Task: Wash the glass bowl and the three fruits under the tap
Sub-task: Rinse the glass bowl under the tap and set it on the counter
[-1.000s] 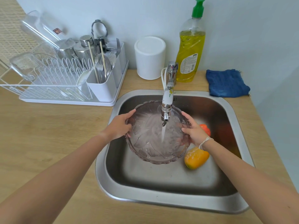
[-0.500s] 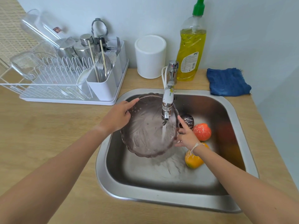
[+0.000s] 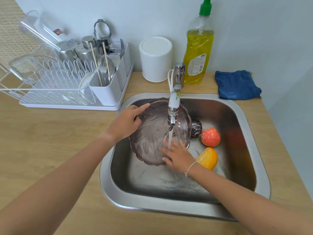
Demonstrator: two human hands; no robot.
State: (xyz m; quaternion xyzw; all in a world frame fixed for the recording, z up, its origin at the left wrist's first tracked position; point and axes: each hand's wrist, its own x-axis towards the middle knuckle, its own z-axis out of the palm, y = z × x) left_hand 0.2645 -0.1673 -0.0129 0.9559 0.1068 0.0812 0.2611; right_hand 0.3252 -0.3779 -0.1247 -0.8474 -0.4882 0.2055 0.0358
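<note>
- The glass bowl is tilted in the sink, under the tap, with the water stream landing near its lower right rim.
- The left hand grips the bowl's rim at about 9 o'clock, thumb inside, forefinger stretched along the edge; the right hand lies flat with fingers spread on the inner face at about 5 o'clock, rubbing rather than grasping.
- Handling, as a judgement: pressed glass, stiff and fairly weighty, brittle against steel, and slippery when wet. The scalloped rim gives the best purchase; a two-point hold at opposite edges would be safest when turning it.
- Three fruits wait on the sink floor at 3 o'clock of the bowl: a dark round fruit just beside the rim, a red-orange fruit, and a yellow-orange fruit near the right wrist. They look firm and smooth, likely to roll and slip; cupping each in the palm should suit.
- The steel basin is wet and hard, so a dropped bowl could chip.
- On the wooden counter: a drying rack with cutlery at 10 o'clock, a white canister and a soap bottle at 12, a blue cloth at 2.
- The room has a plain pale wall behind.
</note>
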